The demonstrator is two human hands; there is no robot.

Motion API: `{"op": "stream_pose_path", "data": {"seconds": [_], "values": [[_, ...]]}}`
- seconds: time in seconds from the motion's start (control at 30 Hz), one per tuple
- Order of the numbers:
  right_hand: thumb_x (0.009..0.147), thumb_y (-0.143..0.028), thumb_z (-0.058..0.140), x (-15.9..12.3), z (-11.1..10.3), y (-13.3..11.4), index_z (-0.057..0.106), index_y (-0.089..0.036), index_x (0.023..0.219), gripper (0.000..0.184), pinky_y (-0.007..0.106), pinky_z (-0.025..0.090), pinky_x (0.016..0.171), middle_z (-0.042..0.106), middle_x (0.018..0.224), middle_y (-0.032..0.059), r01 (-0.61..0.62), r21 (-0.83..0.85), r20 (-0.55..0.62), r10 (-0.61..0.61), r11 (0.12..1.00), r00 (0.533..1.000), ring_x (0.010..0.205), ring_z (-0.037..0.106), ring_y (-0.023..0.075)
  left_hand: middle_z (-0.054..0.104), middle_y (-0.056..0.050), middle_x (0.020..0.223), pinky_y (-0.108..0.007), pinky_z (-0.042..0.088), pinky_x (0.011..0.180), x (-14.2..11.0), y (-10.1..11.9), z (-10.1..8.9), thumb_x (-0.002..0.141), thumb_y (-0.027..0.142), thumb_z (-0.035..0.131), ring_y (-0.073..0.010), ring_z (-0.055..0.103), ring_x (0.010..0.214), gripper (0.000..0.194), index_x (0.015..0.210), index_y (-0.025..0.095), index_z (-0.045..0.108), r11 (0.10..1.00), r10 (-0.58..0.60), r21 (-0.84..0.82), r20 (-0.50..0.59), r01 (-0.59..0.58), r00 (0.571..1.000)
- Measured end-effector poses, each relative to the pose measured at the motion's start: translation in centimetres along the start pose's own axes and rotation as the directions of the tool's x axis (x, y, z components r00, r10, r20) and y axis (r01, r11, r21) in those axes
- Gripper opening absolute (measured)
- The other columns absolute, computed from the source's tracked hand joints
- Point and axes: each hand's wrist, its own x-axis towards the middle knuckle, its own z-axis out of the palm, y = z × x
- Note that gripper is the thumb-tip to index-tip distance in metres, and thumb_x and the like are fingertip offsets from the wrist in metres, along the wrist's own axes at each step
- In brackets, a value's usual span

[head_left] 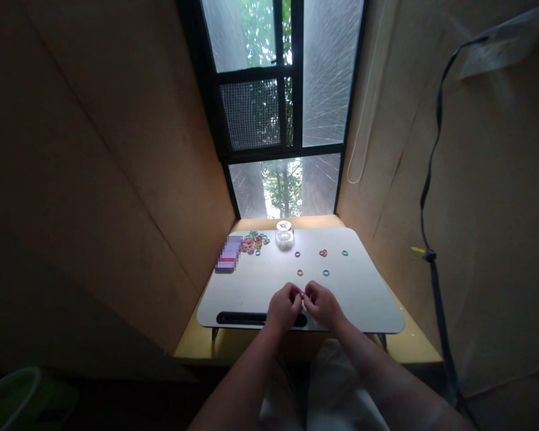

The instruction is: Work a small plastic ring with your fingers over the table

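My left hand (282,306) and my right hand (324,306) meet over the front part of the white lap table (359,311). Fingertips of both are pinched around a small pink hair tie (302,294), mostly hidden by the fingers. Just beyond them lie a yellow hair tie (300,272) and a blue hair tie (326,273). Farther back are a purple hair tie (297,254), a small cluster of red hair ties (323,253) and a green hair tie (345,253), set apart from each other.
A mixed pile of coloured hair ties (254,242) lies at the back left, beside a blurred-out purple phone-like slab (229,254). Behind stands a clear round container (284,238). A black slot (242,318) runs along the table's front edge. Walls close in on both sides.
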Motion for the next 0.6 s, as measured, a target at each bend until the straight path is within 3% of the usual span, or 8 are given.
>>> {"op": "stream_pose_path", "data": {"seconds": [0.23,0.4,0.6], "values": [[0.080,-0.027,0.052,0.06,0.35,0.29,0.049,-0.021,0.071,0.011,0.023,0.033,0.054,0.053,0.060,-0.0032,-0.002,-0.044,-0.020,0.001,0.999,1.000,0.054,0.046,0.0118,0.066,0.001,0.076,-0.025,0.042,0.067,-0.09,-0.12,-0.08,0.081,0.020,0.052,-0.0132,0.058,0.069,0.009,0.083,0.020,0.061,1.000,0.007,-0.016,0.018,-0.007,1.000],[0.080,-0.028,0.051,0.08,0.36,0.25,0.048,-0.021,0.069,0.012,0.023,0.032,0.053,0.051,0.059,-0.0037,-0.008,-0.060,-0.024,0.006,0.998,1.000,0.053,0.045,0.0117,0.069,0.000,0.083,-0.026,0.044,0.073,0.04,-0.15,-0.17,0.080,0.012,0.046,-0.0144,0.061,0.077,0.020,0.085,0.020,0.064,0.999,0.030,-0.042,0.031,-0.028,0.999],[0.081,-0.029,0.049,0.09,0.21,0.21,0.047,-0.021,0.069,0.015,0.023,0.031,0.053,0.051,0.059,-0.0035,-0.002,-0.078,-0.012,0.001,0.997,1.000,0.054,0.046,0.0121,0.069,-0.002,0.085,-0.027,0.044,0.074,0.10,0.08,-0.20,0.086,0.022,0.048,-0.0156,0.061,0.079,0.019,0.087,0.021,0.067,0.998,0.059,-0.024,0.046,-0.058,0.997]]}}
